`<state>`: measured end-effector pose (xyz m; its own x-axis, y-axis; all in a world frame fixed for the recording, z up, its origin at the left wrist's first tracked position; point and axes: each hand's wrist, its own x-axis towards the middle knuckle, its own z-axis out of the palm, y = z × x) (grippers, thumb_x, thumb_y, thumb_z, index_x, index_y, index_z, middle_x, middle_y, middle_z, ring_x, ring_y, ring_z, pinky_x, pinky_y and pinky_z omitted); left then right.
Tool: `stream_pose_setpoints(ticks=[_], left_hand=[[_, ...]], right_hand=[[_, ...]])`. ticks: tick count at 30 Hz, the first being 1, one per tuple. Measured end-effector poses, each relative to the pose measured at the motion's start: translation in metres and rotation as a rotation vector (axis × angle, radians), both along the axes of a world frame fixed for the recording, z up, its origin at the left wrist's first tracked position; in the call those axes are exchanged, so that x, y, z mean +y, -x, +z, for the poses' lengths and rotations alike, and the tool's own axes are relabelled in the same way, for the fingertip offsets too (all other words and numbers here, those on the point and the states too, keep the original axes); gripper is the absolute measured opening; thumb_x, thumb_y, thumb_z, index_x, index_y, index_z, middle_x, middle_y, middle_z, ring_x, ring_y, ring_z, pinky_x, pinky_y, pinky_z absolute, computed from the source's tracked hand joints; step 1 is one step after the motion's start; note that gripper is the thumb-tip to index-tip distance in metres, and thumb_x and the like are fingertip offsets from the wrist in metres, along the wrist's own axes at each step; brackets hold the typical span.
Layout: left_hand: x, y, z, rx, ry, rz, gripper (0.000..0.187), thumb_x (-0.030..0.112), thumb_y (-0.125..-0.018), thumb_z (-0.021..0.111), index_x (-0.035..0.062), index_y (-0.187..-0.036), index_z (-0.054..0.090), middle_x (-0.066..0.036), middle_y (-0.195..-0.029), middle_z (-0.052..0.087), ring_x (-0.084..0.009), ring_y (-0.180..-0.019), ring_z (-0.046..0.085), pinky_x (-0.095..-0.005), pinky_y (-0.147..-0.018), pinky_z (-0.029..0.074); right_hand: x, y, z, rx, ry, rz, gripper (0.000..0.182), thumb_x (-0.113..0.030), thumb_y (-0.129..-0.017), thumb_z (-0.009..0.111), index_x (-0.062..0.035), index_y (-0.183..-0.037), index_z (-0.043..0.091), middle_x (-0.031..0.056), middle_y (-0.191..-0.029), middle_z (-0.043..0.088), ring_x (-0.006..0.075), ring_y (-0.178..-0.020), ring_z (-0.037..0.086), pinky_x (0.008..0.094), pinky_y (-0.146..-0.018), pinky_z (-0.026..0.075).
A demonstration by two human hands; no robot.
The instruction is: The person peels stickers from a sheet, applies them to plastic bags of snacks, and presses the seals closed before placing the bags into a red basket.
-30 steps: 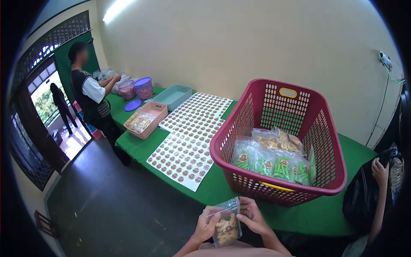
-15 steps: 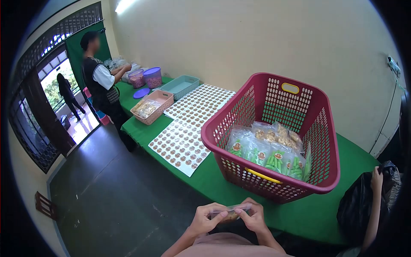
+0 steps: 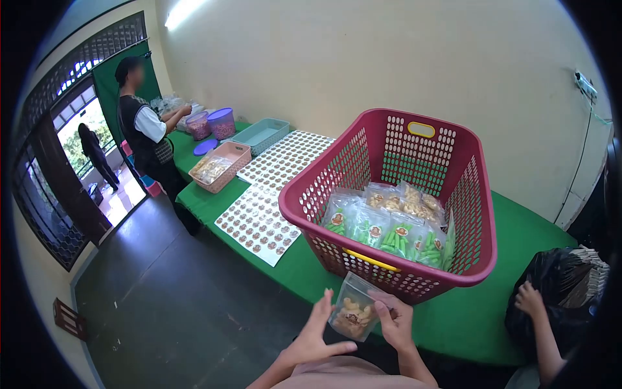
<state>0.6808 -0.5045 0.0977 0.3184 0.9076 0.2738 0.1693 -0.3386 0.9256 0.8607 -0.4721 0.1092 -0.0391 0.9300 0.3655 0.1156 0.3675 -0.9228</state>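
My right hand [image 3: 396,324] pinches the right edge of a clear zip bag [image 3: 355,308] with light brown snacks and a round label. The bag hangs upright in front of the basket. My left hand [image 3: 315,337] is open just left of the bag, thumb and fingers spread. Behind it, the large maroon basket [image 3: 424,275] stands on the green table [image 3: 518,227]. Inside are bags of green snacks [image 3: 396,238] at the front and bags of light brown snacks [image 3: 421,206] behind them.
Sticker sheets [image 3: 259,223] lie left of the basket. Beyond are a pink basket [image 3: 228,170], a teal basket [image 3: 264,137] and purple-lidded tubs [image 3: 221,124]. A person [image 3: 146,129] stands there. Another person's hand [image 3: 530,299] is by a black bag [image 3: 541,272] at right.
My left hand has let go of the bag and opened. The bag has turned upright in my right hand, its face showing. At right, the other person's hand has moved down and left.
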Motion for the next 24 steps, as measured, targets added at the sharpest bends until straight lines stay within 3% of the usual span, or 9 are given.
stream_pose_setpoints(ticks=[1,4,8,9,12,13,17,21,24], left_hand=[[0.000,-0.006,-0.007,0.026,0.006,-0.075,0.118,0.035,-0.063,0.073,0.0009,-0.129,-0.018,-0.027,-0.134,-0.001,-0.0346,-0.126,0.011,-0.0404,-0.102,0.014],[0.000,-0.025,-0.015,-0.006,-0.097,-0.021,0.119,0.040,-0.064,0.071,0.0009,-0.128,-0.021,-0.026,-0.135,0.002,-0.0346,-0.126,0.010,-0.0386,-0.102,0.011],[-0.001,-0.025,0.011,-0.441,0.035,0.081,0.062,0.027,-0.083,0.052,-0.0039,-0.129,0.023,-0.019,-0.129,0.028,-0.0263,-0.119,0.031,-0.0329,-0.097,0.027],[-0.003,-0.027,0.025,-0.475,-0.038,0.207,0.034,0.017,-0.087,0.045,-0.0051,-0.112,0.049,-0.017,-0.118,0.044,-0.0215,-0.106,0.047,-0.0286,-0.087,0.038],[-0.003,-0.006,0.043,-0.183,-0.245,0.033,0.030,0.016,-0.085,0.048,-0.0055,-0.104,0.055,-0.017,-0.104,0.053,-0.0196,-0.092,0.054,-0.0276,-0.077,0.043],[-0.004,-0.012,0.065,-0.152,-0.354,0.117,0.025,0.013,-0.082,0.053,-0.0068,-0.095,0.058,-0.014,-0.087,0.060,-0.0186,-0.076,0.059,-0.0270,-0.067,0.046],[0.013,-0.005,0.106,-0.308,-0.400,0.029,0.018,0.007,-0.077,0.059,-0.0053,-0.089,0.059,-0.012,-0.075,0.062,-0.0202,-0.063,0.060,-0.0267,-0.059,0.047],[0.054,0.000,0.164,-0.348,-0.668,-0.119,0.019,0.019,-0.082,0.054,0.0007,-0.079,0.056,-0.012,-0.072,0.059,-0.0223,-0.066,0.057,-0.0318,-0.062,0.046],[0.104,-0.006,0.207,-0.344,-0.658,-0.154,0.024,0.010,-0.078,0.059,-0.0019,-0.099,0.055,-0.009,-0.084,0.059,-0.0174,-0.085,0.054,-0.0278,-0.075,0.043]], right_hand=[[-0.001,-0.003,-0.002,-0.078,-0.049,0.068,0.020,-0.008,-0.079,0.052,0.0020,-0.095,0.059,0.0137,-0.098,0.059,0.0180,-0.083,0.057,0.0284,-0.075,0.044],[-0.015,-0.002,0.013,-0.238,-0.092,0.383,0.031,-0.017,-0.078,0.052,0.0020,-0.101,0.056,0.0165,-0.108,0.055,0.0254,-0.095,0.053,0.0356,-0.085,0.038],[-0.004,-0.008,0.011,-0.231,-0.347,0.482,0.030,-0.019,-0.075,0.058,-0.0006,-0.099,0.055,0.0155,-0.111,0.051,0.0221,-0.097,0.050,0.0336,-0.082,0.039],[0.002,-0.013,0.010,-0.270,-0.495,0.515,0.030,-0.016,-0.072,0.063,-0.0012,-0.097,0.054,0.0164,-0.110,0.050,0.0213,-0.096,0.050,0.0327,-0.078,0.040],[-0.013,-0.003,0.061,-0.208,-0.504,0.090,0.033,-0.013,-0.066,0.070,-0.0019,-0.089,0.050,0.0144,-0.087,0.054,0.0186,-0.089,0.051,0.0309,-0.071,0.042],[-0.010,0.001,0.081,-0.251,-0.588,0.093,0.042,-0.011,-0.062,0.074,-0.0022,-0.088,0.043,0.0076,-0.070,0.049,0.0133,-0.072,0.052,0.0244,-0.059,0.043],[-0.001,0.002,0.112,-0.116,-0.511,0.272,0.046,-0.011,-0.066,0.073,-0.0010,-0.093,0.036,0.0038,-0.065,0.049,0.0066,-0.054,0.049,0.0178,-0.044,0.039],[0.022,-0.004,0.196,-0.356,-0.583,0.398,0.028,-0.008,-0.073,0.064,-0.0003,-0.096,0.048,0.0040,-0.066,0.053,0.0063,-0.054,0.049,0.0205,-0.044,0.039],[0.052,-0.006,0.240,-0.487,-0.711,0.215,0.008,-0.007,-0.078,0.057,-0.0008,-0.081,0.059,0.0052,-0.069,0.054,0.0076,-0.058,0.050,0.0223,-0.048,0.040]])
